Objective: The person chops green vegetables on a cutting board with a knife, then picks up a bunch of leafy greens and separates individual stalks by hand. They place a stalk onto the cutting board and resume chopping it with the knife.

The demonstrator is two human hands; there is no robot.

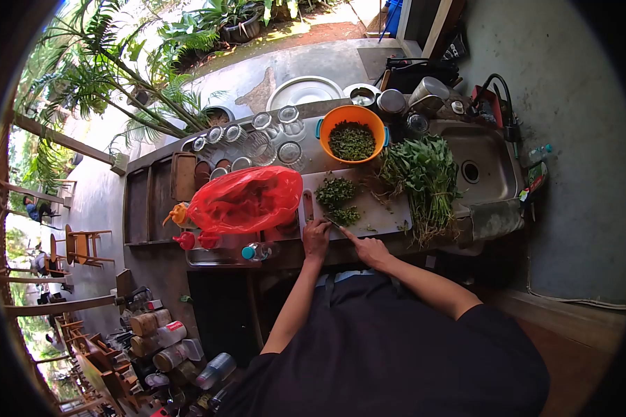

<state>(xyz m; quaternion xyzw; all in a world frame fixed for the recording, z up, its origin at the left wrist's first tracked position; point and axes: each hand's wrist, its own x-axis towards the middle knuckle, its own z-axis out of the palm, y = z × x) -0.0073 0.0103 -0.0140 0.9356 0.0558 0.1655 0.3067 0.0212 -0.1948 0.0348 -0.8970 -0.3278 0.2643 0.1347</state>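
A white cutting board (pixel 393 206) lies on the counter, with chopped green leaves (pixel 336 189) in small heaps on it. My left hand (pixel 316 238) is at the board's near left edge, its fingers closed; what they hold is too small to tell. My right hand (pixel 372 251) is closed on a knife, index finger stretched along it; little of the blade shows, pointing toward my left fingers. Right of the board lies a large bunch of leafy greens (pixel 424 170) with roots. Beyond the board, an orange colander (pixel 373 118) holds more cut leaves.
A red plastic bag (pixel 247 198) stands open left of the board, with upturned glasses (pixel 261 121) behind it. A bottle with a teal cap (pixel 256 251) lies at the near edge. The sink (pixel 494 149) is at the right. Jars (pixel 170 333) stand lower left.
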